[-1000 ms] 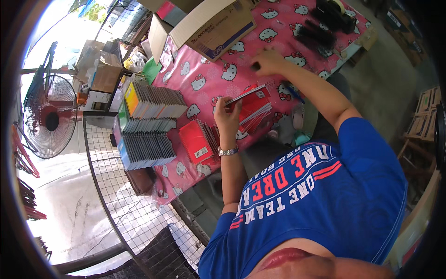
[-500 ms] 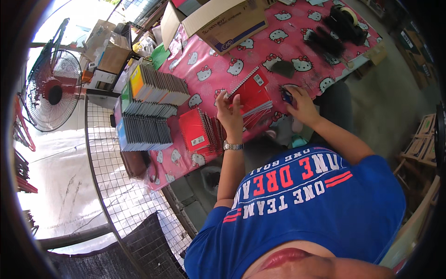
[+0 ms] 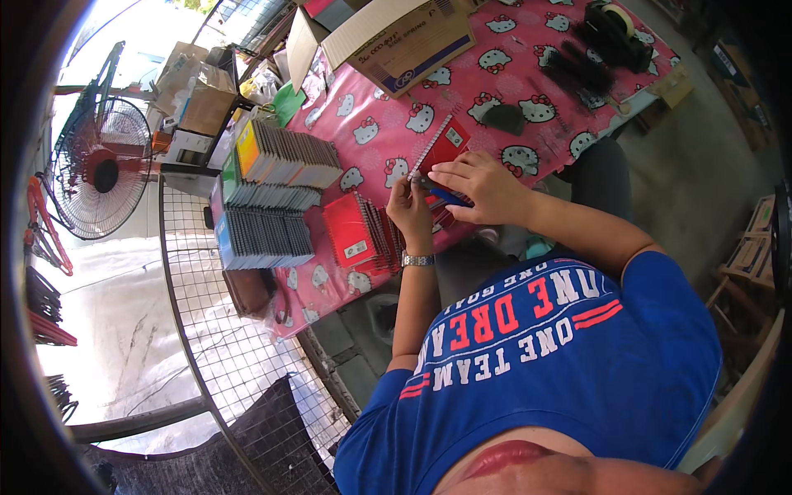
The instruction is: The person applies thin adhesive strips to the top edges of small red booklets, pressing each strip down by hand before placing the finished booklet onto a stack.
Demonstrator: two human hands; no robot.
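Note:
A red spiral notebook lies on the pink tablecloth in front of me, its coil running along its left edge. My left hand has its fingers closed at the near end of that coil. In my right hand is a blue-handled pair of pliers, its dark head against the same coil end, close to my left fingertips. My hands hide most of the notebook's lower part and whatever lies under it. Left of my left hand, a stack of red notebooks lies fanned out.
Tall rows of spiral notebooks stand at the table's left side. A cardboard box sits at the back. Toward the right are a dark grey piece, a heap of black wire-like pieces and a tape dispenser.
My right hand has moved left with the pliers, from beside the notebook to its coil end. My left fingers, spread before, have closed at the coil.

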